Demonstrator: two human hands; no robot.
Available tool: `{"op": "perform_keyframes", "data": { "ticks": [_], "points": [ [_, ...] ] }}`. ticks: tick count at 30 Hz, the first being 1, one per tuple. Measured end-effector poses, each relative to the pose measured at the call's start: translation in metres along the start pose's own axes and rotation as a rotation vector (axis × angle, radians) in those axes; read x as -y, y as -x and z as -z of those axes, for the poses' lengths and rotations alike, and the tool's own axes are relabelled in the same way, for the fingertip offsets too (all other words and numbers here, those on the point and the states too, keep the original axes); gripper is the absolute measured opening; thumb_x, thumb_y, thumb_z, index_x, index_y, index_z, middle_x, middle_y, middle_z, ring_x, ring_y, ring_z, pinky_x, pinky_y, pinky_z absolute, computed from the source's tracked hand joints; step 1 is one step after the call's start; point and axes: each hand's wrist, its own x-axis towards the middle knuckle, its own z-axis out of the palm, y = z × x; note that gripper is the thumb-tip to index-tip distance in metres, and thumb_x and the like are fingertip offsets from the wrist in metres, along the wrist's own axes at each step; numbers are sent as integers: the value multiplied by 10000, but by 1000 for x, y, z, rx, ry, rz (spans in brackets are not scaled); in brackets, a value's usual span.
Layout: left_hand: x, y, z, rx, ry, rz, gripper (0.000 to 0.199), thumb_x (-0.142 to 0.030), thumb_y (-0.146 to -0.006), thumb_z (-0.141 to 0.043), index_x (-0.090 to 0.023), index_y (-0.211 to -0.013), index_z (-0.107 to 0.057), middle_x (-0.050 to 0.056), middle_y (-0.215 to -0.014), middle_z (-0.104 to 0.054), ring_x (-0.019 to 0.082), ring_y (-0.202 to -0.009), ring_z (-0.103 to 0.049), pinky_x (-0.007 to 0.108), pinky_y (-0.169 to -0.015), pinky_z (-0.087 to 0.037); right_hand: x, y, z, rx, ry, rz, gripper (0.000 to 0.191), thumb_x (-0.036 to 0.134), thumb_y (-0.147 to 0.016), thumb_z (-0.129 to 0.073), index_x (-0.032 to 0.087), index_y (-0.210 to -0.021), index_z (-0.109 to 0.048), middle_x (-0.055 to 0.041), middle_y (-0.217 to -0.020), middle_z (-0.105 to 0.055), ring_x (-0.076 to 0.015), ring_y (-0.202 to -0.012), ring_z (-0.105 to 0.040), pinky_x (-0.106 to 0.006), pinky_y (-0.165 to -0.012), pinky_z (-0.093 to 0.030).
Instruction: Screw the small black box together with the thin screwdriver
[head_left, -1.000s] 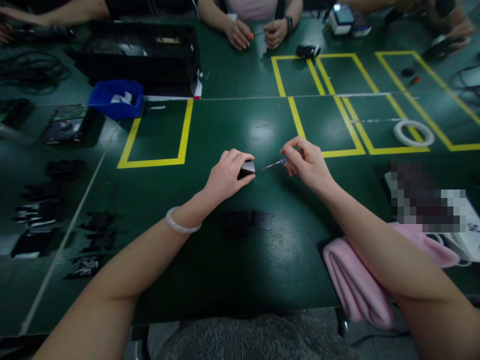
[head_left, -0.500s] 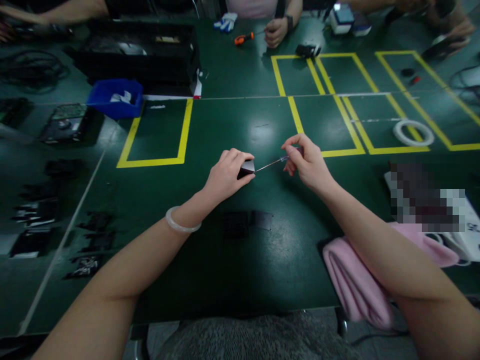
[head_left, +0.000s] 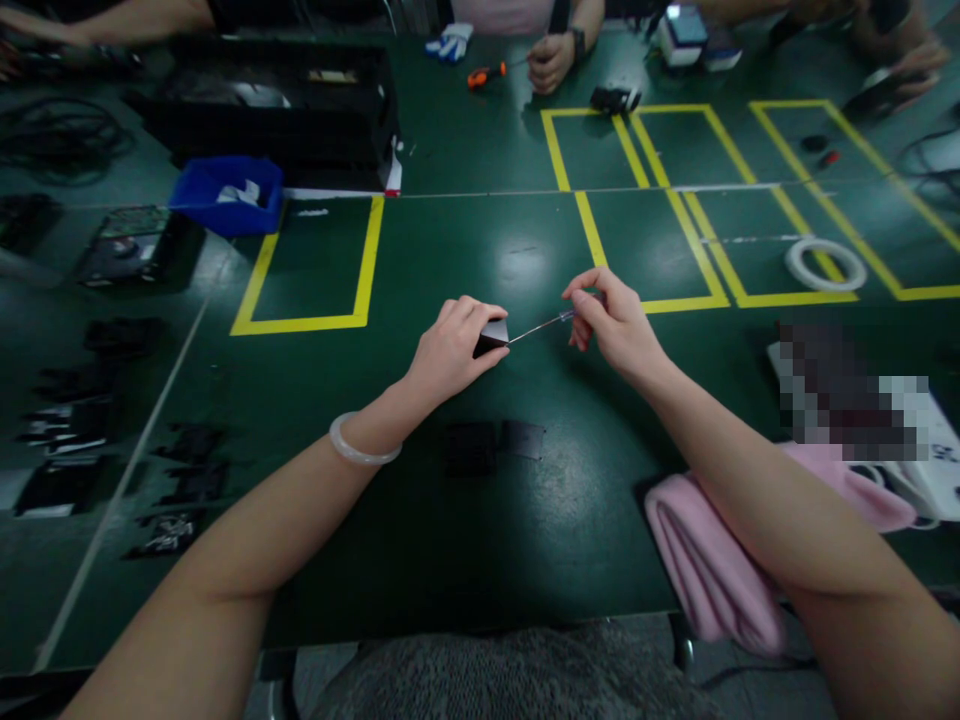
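My left hand (head_left: 456, 347) is closed around a small black block-shaped part with a grey face (head_left: 493, 334), most of it hidden by the fingers. A screwdriver (head_left: 536, 327) is gripped in my right hand (head_left: 606, 312); its thin shaft slants down to the left, and the tip is at the right edge of the black part. Whether the tip is inside it or only against it, I cannot tell. Just below lie two flat dark pieces side by side, a black piece (head_left: 471, 448) and a thinner dark plate (head_left: 523, 440).
A blue bin (head_left: 227, 215) stands by a long black case (head_left: 277, 130). Small black parts (head_left: 180, 485) lie in groups at left. A white tape ring (head_left: 826, 265) and pink cloth (head_left: 712, 560) are at right. Across the table, a person's hand (head_left: 551, 63) is near an orange screwdriver (head_left: 487, 74).
Both hands keep practically the same pose, with the screwdriver tip still at the black part. The whole view has shifted very slightly.
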Motion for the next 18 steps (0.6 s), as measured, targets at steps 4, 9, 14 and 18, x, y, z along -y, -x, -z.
{"op": "perform_keyframes", "data": {
  "ticks": [4,9,14,18],
  "points": [
    [1,0,0,2,5,-3,378,-285,-952,-720,-209,-1289,-566,101,-1233,-638,293,-1163,-580,437,-968,-538,0,0,1,-11,51,-21,306,509,-969,-656,251,-843,-550,101,-430,-422,-108,-362,-440,-288,-461,-455],
    [0,0,-1,0,5,1,388,-280,-938,-739,-212,-1280,-569,96,-1226,-642,291,-1165,-578,434,-982,-531,-1,-1,0,-5,-7,7,242,449,-937,-696,266,-937,-538,113,-463,-458,-114,-387,-465,-287,-476,-471],
    [1,0,-1,-6,-1,-7,378,-277,-946,-731,-199,-1280,-573,99,-1224,-642,290,-1155,-579,429,-969,-535,0,0,0,-20,60,-2,259,440,-965,-645,245,-823,-552,96,-434,-434,-105,-363,-451,-285,-453,-454],
    [1,0,-1,-3,4,-8,387,-287,-944,-737,-207,-1284,-568,98,-1227,-637,294,-1166,-577,436,-967,-539,0,0,0,-1,47,-3,200,419,-953,-673,260,-918,-558,112,-438,-417,-114,-362,-448,-289,-450,-456]
  ]
}}
